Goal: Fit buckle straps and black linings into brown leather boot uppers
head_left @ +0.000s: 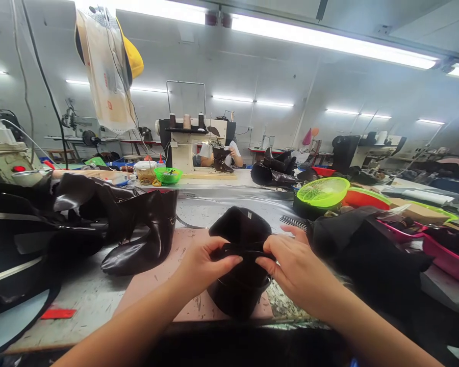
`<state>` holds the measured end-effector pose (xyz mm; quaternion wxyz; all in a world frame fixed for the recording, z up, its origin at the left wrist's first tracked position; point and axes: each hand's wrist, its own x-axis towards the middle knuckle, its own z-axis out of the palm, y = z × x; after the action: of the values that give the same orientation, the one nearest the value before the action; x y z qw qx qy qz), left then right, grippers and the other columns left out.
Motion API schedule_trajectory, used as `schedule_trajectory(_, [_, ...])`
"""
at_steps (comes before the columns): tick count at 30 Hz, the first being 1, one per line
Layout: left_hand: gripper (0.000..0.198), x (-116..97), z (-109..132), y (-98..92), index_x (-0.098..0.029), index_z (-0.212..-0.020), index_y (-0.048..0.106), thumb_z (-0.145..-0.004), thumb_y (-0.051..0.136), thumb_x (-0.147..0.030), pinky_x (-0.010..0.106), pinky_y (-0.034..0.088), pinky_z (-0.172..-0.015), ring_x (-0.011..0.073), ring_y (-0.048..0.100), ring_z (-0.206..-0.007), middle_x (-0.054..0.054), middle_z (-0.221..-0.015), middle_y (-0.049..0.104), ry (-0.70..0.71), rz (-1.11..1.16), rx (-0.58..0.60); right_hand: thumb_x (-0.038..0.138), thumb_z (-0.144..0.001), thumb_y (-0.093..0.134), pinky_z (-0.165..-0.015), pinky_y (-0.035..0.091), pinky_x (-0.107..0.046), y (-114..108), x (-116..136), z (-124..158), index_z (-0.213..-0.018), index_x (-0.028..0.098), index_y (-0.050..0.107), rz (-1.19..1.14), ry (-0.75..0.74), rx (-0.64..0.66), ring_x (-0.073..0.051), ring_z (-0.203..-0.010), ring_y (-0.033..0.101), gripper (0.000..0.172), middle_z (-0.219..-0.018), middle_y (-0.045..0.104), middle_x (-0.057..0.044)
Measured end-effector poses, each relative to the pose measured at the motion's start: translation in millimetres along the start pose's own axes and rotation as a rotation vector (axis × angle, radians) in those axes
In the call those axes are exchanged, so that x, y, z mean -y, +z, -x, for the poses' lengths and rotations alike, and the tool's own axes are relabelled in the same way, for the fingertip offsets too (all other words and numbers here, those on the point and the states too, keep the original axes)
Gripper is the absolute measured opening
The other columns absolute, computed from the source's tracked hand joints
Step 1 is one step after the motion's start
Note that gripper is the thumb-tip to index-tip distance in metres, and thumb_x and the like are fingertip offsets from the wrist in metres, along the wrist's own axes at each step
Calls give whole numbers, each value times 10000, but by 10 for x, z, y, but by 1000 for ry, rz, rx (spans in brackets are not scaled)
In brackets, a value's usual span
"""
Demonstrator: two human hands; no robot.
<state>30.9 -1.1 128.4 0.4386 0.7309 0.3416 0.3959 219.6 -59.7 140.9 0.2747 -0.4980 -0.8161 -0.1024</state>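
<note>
A black boot upper (239, 295) stands in front of me on a pink board (149, 285), with a small pale label inside its raised flap. My left hand (204, 262) pinches one end of a narrow black strap (247, 250) between thumb and fingers. At the strap's other end, my right hand (290, 260) has thumb and forefinger closed on it. The strap stretches level across the boot upper; whether it is attached there I cannot tell. Left of the board lies a shiny dark brown boot (149, 242) with a small buckle.
More dark boots (80, 209) are heaped at the left. A red piece (58, 313) lies on the table near them. At the right are a green basket (323, 192), black fabric (367, 250) and a pink basket (447, 257). Across the table, another person's hands work at a sewing machine (183, 148).
</note>
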Motion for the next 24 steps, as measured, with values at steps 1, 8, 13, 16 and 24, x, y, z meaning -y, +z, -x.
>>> schedule_trajectory(1, [158, 2, 9, 8, -152, -635, 610, -643, 646, -305, 204, 372, -495, 96, 459, -523, -33, -537, 531, -4, 9, -9, 250, -891, 400, -910, 282, -459, 0, 9, -1, -707, 202, 393, -7, 4, 3, -129, -582, 487, 191, -622, 501, 40])
schedule_trajectory(8, [158, 76, 87, 23, -157, -678, 621, -651, 653, -309, 223, 395, -559, 106, 479, -567, -27, -570, 534, -36, 265, -20, 210, -868, 434, -953, 231, -466, -53, -12, -10, -734, 205, 392, -104, -37, 65, -116, -627, 493, 140, -658, 503, 49])
schedule_trajectory(13, [60, -147, 58, -203, -168, -725, 618, -686, 612, -213, 265, 411, -746, 150, 517, -836, 29, -910, 566, 120, -48, 216, 215, -853, 468, -961, 227, -462, -86, -15, -35, -732, 201, 406, -107, -80, 52, -105, -594, 479, 136, -643, 503, 52])
schedule_trajectory(16, [24, -379, 28, -315, -170, -729, 623, -710, 607, -173, 270, 388, -748, 150, 508, -816, 27, -858, 569, 273, -507, 305, 214, -847, 475, -962, 233, -453, -90, 6, -62, -718, 200, 409, -87, -104, 45, -106, -587, 478, 146, -624, 494, 54])
schedule_trajectory(24, [118, -365, -9, -410, -135, -692, 624, -785, 585, -195, 217, 380, -641, 113, 506, -668, 13, -657, 566, 403, -559, 432, 281, -852, 501, -979, 227, -472, -47, -70, -51, -700, 197, 414, -154, -147, 24, -115, -604, 523, 194, -659, 558, 31])
